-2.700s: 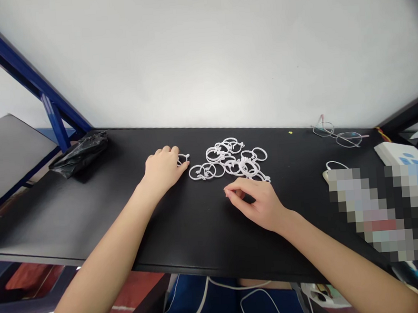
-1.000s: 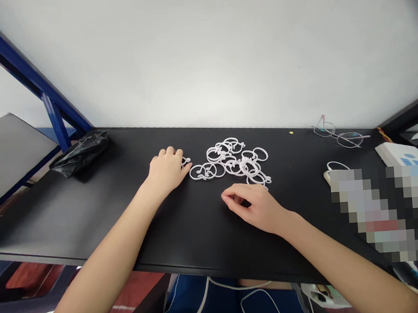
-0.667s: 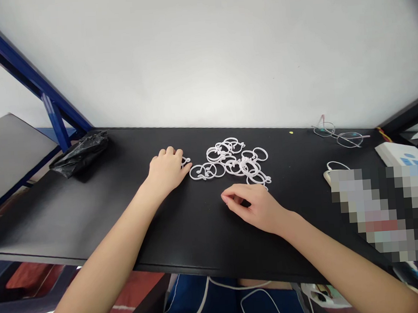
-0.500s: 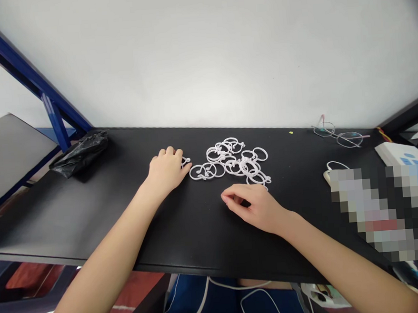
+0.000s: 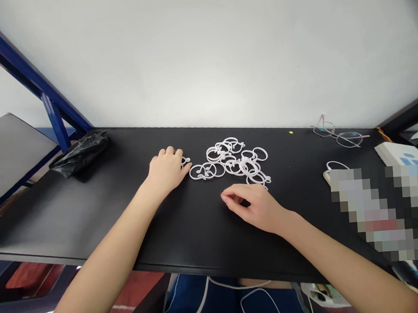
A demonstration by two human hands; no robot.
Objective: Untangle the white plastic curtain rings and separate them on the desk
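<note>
A heap of several white plastic rings (image 5: 236, 161) lies on the black table (image 5: 185, 225). My left hand (image 5: 167, 170) rests palm down at the heap's left end. Its fingers curl over one white ring (image 5: 185, 160), and only the ring's tip shows past them. My right hand (image 5: 254, 205) rests on the table just in front of the heap, close to the nearest rings. Its fingers are curled in, with thumb and forefinger drawn together, and nothing shows between them.
A crumpled black plastic bag (image 5: 80, 153) lies at the table's far left, beside a blue metal frame (image 5: 54, 122). Wire-rimmed glasses (image 5: 338, 135) lie at the far right by the wall. A white cable (image 5: 334, 165) and a white box (image 5: 410, 161) sit at the right edge.
Since the earliest frame my right hand has slid a little left and toward me, and my left hand has covered more of its ring. Nothing has moved in the last second.
</note>
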